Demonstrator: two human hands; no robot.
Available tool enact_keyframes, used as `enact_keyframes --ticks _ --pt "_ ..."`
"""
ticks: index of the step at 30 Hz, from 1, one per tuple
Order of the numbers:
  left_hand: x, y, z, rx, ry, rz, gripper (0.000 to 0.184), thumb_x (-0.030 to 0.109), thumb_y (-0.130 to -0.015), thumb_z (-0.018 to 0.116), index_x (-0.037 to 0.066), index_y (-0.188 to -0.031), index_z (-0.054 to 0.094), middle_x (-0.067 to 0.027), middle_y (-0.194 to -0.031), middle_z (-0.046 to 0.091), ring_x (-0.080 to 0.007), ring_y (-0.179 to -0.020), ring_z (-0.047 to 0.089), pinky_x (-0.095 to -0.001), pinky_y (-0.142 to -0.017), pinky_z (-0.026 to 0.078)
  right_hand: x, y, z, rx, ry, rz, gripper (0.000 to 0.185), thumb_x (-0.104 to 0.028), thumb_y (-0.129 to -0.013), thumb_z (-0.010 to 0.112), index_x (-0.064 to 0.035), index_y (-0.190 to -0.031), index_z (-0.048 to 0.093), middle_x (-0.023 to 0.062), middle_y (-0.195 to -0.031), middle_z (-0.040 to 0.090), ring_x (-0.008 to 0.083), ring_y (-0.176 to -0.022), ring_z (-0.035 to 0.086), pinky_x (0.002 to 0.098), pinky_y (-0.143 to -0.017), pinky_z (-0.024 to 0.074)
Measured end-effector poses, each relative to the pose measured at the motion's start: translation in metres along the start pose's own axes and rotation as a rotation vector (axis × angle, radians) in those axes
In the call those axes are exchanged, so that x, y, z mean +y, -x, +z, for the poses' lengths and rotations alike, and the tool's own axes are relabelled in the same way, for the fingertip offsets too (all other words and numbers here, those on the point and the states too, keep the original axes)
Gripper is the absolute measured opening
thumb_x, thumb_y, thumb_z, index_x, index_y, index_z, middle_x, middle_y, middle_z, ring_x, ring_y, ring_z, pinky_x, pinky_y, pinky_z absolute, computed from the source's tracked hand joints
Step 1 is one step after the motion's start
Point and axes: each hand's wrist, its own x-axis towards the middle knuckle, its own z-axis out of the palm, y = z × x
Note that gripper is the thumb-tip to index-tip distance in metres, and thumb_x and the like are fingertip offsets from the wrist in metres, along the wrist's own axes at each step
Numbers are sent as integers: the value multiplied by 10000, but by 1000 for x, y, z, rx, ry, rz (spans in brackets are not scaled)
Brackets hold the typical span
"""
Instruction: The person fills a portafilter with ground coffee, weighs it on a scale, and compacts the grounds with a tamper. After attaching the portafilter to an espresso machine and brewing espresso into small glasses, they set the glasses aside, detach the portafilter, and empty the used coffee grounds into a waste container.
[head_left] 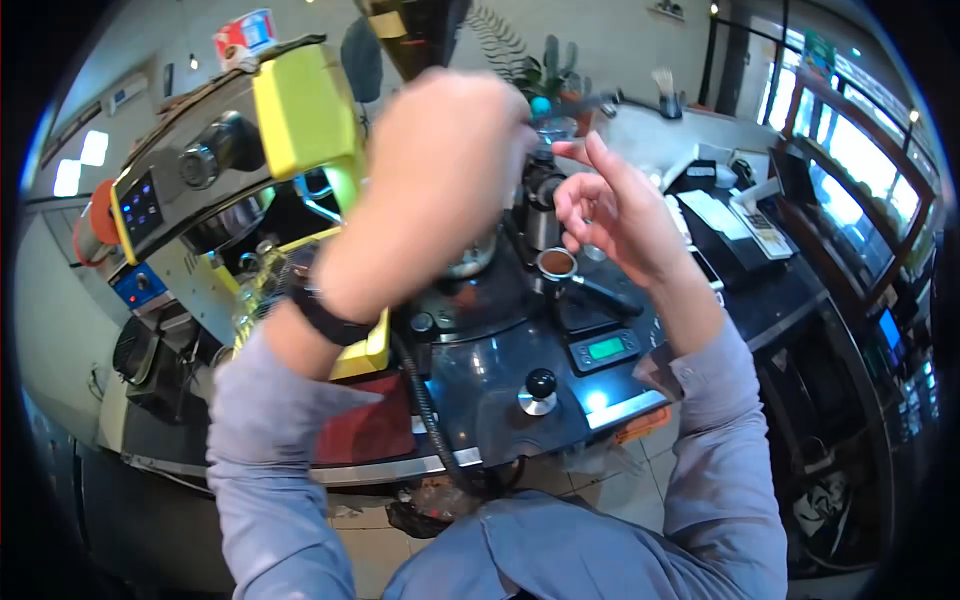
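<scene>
My left hand (440, 150) is raised in front of the grinder hopper (405, 30), blurred by motion, with its back to the camera and its fingers hidden. A black band circles that wrist. To its right, my right hand (620, 205) is held up with the index finger and thumb stretched out and the other fingers loosely curled, nothing in it. Below it, a portafilter (605, 294) lies with brown coffee grounds (555, 263) in its basket. A small scale (605, 350) with a lit green display is in front of the portafilter. A black-handled tamper (539, 392) stands near the counter's front edge.
A yellow and steel espresso machine (225, 150) fills the left side. Its black hose (420, 405) hangs over the counter edge (625, 408). A dark red mat (365, 425) lies at the front left. Papers (715, 213) rest on the right counter.
</scene>
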Motion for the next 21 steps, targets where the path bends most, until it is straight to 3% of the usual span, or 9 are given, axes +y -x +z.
enact_keyframes --ticks 3,6,8,12,14,16,17,20,21 --pt "29 15 74 69 -75 206 95 182 -727 673 96 -746 637 -49 -719 593 -225 -762 587 -355 -631 433 27 -9 -46 153 -135 -55 384 -385 -926 586 -28 -1058 531 39 -689 561 85 -509 509 272 -503 486" --pt "37 28 126 -36 2 275 218 271 -723 689 118 -878 676 -14 -799 629 -191 -844 579 -339 -680 416 59 -9 -100 292 -139 -21 297 -307 -924 602 -21 -993 567 48 -704 577 102 -541 525 269 -521 476" --pt "28 21 125 -159 172 105 541 482 -683 741 97 -1056 664 -71 -1064 659 -245 -1021 574 -379 -820 438 76 -1 -126 430 -117 -32 254 -260 -919 605 -26 -1005 561 59 -722 593 107 -548 530 267 -533 474" --pt "-65 1 153 129 -298 -296 794 615 -636 731 24 -1153 618 -163 -1128 631 -295 -1145 542 -445 -948 438 105 19 -161 597 229 -176 157 -158 -909 612 -11 -965 605 70 -742 620 95 -578 570 241 -535 490" --pt "-94 -6 150 -154 -301 -559 860 613 -611 726 -1 -1197 588 -173 -1142 632 -295 -1100 581 -400 -933 460 124 27 -169 478 355 -261 142 -84 -891 628 3 -1003 618 68 -767 637 93 -641 610 228 -578 501" --pt "-123 -24 146 -582 98 -826 703 542 -624 724 106 -1170 645 -158 -1123 648 -312 -1050 608 -395 -938 455 141 31 -164 448 410 -256 161 -72 -882 638 10 -1021 632 63 -817 652 100 -696 633 222 -620 509" --pt "-141 -19 163 -499 68 -719 597 495 -630 728 125 -1096 678 -131 -1003 686 -272 -930 653 -359 -863 494 149 29 -164 415 438 -278 168 -69 -878 642 15 -1023 636 58 -836 656 101 -717 638 221 -635 510" --pt "-148 -33 162 -528 526 -629 567 478 -603 754 100 -1021 691 -94 -954 689 -222 -893 650 -345 -825 502 169 20 -165 367 515 -310 172 -72 -873 652 25 -1014 642 53 -844 661 102 -727 642 222 -648 514" --pt "-152 -38 164 -623 541 -664 489 369 -662 755 72 -1034 642 -46 -966 653 -147 -919 588 -298 -846 459 170 17 -164 389 497 -288 172 -77 -878 647 27 -1015 640 56 -832 662 103 -714 643 222 -643 515"
